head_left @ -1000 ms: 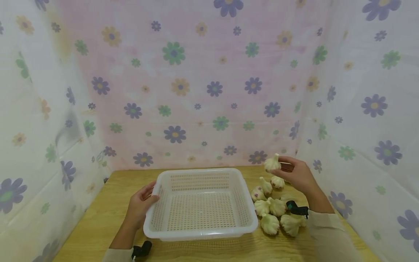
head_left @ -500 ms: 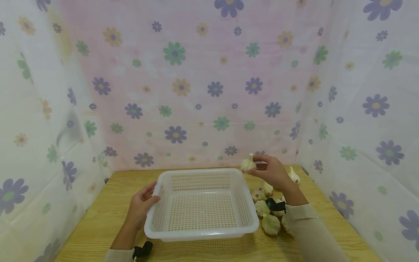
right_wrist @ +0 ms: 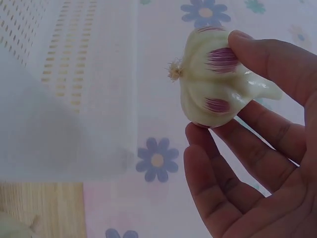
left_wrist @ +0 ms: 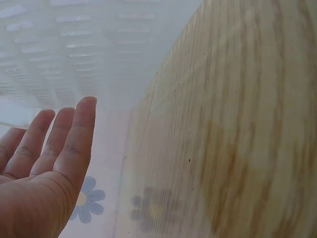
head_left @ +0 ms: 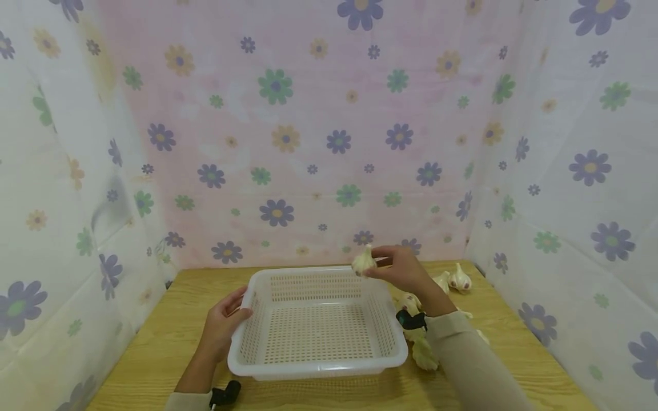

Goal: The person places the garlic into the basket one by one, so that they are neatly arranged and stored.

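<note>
A white plastic basket point(head_left: 317, 337) with slotted walls and floor sits tilted above the wooden table. My left hand point(head_left: 221, 325) holds its left rim, thumb over the edge. In the left wrist view the fingers point(left_wrist: 74, 144) reach along the outer wall. Over the basket's back right corner, my right hand point(head_left: 403, 271) pinches a garlic bulb point(head_left: 364, 262) between thumb and fingertips. The right wrist view shows this garlic bulb point(right_wrist: 213, 82) with purple streaks, its root end pointing left. No garlic lies inside the basket.
Several garlic bulbs point(head_left: 425, 355) lie on the wooden table point(head_left: 154, 348) right of the basket, partly hidden by the right forearm. Two more garlic bulbs point(head_left: 460, 279) are farther back. Flower-print curtains point(head_left: 319, 125) enclose the back and sides.
My right hand has carried the garlic bulb left, from above the pile to the basket's back right corner. The left hand and basket have hardly moved.
</note>
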`<state>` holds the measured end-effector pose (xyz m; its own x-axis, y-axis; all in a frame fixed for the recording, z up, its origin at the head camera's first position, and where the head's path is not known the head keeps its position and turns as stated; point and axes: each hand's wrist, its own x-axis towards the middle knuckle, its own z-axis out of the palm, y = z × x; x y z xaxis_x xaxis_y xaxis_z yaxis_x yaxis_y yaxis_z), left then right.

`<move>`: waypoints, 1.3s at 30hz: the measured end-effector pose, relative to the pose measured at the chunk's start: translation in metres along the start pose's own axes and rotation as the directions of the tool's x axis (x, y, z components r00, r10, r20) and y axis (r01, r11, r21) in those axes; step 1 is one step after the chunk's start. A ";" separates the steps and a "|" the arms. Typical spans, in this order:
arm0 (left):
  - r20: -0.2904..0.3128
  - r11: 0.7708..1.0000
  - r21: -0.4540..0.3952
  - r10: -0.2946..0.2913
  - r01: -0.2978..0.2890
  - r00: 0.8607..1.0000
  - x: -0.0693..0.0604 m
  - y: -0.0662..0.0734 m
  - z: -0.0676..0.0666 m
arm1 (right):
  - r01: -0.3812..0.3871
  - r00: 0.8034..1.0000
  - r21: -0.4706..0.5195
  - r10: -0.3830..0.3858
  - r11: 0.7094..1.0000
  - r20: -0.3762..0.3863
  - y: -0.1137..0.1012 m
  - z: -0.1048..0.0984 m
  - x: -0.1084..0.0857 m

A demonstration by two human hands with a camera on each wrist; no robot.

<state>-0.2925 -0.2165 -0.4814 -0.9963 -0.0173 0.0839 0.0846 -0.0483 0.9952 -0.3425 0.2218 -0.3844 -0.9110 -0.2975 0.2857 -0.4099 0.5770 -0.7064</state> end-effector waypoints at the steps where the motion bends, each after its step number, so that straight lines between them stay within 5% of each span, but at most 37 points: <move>1: -0.002 1.000 0.002 0.002 -0.002 1.000 0.000 0.000 0.000 | 0.002 1.000 0.007 -0.002 1.000 0.013 -0.001 0.002 0.002; 15: -0.002 1.000 0.006 0.028 -0.028 1.000 -0.002 0.002 0.002 | 0.061 0.989 0.027 -0.064 0.998 0.132 -0.019 0.041 0.026; 26: -0.007 1.000 0.015 0.016 -0.016 1.000 0.000 0.002 0.001 | 0.038 0.976 0.051 -0.048 0.998 0.213 -0.028 0.064 0.039; 39: 0.014 1.000 0.010 0.021 -0.021 1.000 -0.002 -0.001 -0.001 | -0.085 0.954 0.027 0.074 0.996 0.290 -0.041 0.100 0.050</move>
<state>-0.2904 -0.2175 -0.4824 -0.9944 -0.0042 0.1055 0.1056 -0.0375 0.9937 -0.3671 0.1071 -0.4057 -0.8864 -0.4618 0.0330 -0.3297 0.5798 -0.7451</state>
